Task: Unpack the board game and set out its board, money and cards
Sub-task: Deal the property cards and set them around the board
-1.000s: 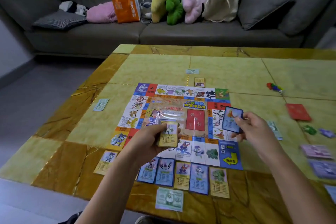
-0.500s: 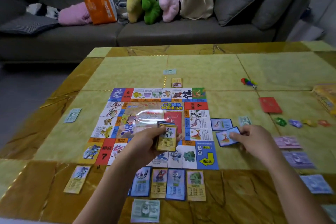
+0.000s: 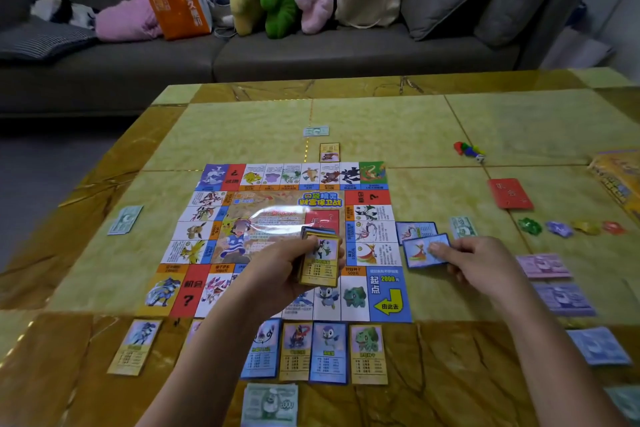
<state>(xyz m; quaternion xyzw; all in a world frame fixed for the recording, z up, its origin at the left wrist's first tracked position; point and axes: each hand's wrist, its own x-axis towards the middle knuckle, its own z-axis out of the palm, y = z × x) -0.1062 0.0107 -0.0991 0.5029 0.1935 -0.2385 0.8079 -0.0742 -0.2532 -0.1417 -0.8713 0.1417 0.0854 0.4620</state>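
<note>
Left of the square, glossy paper game board (image 3: 277, 204), a pale green banknote (image 3: 124, 219) lies alone on the yellow marble table (image 3: 398, 135). Along the board's near edge runs a row of yellow and blue property cards (image 3: 329, 352), a placement that suits pairing each card with its printed square. The left hand (image 3: 277, 276) hovers over the board, fingers curled round a stack of undealt cards (image 3: 320, 260), held face-up so the top one reads at a glance. The right hand (image 3: 485, 263) pinches a blue-bordered card (image 3: 420, 251) by its edge, just beside the board's right side and next to a second blue card (image 3: 415, 230); whether the pinched card already lies flat cannot be told. Purple banknotes (image 3: 543, 265) lie in a column at far right, within the dealing hand's reach.
</note>
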